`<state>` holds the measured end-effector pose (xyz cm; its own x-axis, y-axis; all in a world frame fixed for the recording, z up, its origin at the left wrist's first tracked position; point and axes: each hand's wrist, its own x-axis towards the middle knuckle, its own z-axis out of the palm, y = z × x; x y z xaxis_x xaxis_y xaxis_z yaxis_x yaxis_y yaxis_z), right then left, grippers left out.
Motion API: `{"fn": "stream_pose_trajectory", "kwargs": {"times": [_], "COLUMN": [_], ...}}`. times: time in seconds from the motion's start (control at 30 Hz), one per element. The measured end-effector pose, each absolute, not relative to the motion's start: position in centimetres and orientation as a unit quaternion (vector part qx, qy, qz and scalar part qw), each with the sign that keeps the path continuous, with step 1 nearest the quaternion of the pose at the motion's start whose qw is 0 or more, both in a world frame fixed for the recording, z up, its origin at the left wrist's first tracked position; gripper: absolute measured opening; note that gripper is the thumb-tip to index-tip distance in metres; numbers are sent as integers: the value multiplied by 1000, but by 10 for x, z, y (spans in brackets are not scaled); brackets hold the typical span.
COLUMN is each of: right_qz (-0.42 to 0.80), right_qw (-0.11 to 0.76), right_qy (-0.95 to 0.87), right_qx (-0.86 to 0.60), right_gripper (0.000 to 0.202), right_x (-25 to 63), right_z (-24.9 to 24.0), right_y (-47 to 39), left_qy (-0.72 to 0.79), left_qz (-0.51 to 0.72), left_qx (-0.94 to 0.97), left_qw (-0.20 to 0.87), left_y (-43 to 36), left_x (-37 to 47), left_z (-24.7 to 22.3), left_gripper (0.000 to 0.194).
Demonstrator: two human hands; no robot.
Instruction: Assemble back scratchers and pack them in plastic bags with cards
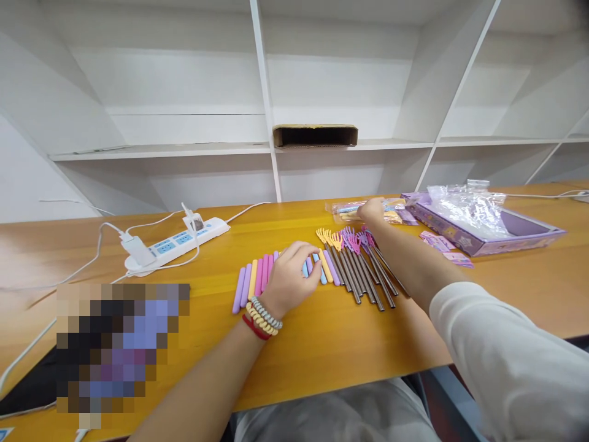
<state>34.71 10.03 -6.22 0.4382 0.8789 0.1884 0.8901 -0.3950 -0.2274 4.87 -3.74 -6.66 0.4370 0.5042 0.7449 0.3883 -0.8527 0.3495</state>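
Note:
My left hand (292,276) hovers over or rests on a row of pastel foam-like handle sleeves (258,276), in purple, pink, yellow and blue. Its fingers are bent, with a gap between thumb and forefinger and nothing seen in it. At the back, my right hand (372,212) has its fingers curled down onto clear-wrapped back scratchers (343,212); its fingertips are mostly hidden. Between my hands and my body lies a fan of back scratcher rods (363,276), metal with yellow, pink and purple claw-shaped heads (329,238) pointing away from me.
A purple box tray (519,247) holding clear plastic bags (472,209) stands at the right, beside small printed cards (439,242). To the left are a white power strip (177,245) with plugs and cables, and a pixelated patch. White shelving (184,150) with a cardboard box (315,136) rises behind.

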Motion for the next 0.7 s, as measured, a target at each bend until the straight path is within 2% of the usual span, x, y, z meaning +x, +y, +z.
{"fn": "stream_pose_trajectory", "kwargs": {"times": [0.1, 0.23, 0.3, 0.53, 0.7], "right_qz": [-32, -29, -24, -21, -8], "right_qw": [153, 137, 124, 73, 8], "right_qy": [-489, -522, -543, -594, -650], "right_qx": [-858, -841, -830, -801, -760], "right_gripper": [66, 39, 33, 46, 35], "right_x": [338, 333, 334, 347, 351], "right_z": [-66, -65, -64, -63, -57], "right_y": [101, 110, 116, 120, 114], "left_qy": [262, 269, 272, 285, 283], "left_qz": [452, 434, 428, 405, 395], "left_qx": [850, 858, 861, 868, 873], "left_qw": [60, 52, 52, 49, 47], "left_y": [-39, -40, -39, -38, -37], "left_x": [49, 49, 48, 47, 48], "left_z": [-66, -66, -66, -65, -67], "left_gripper": [13, 15, 15, 17, 17]}}
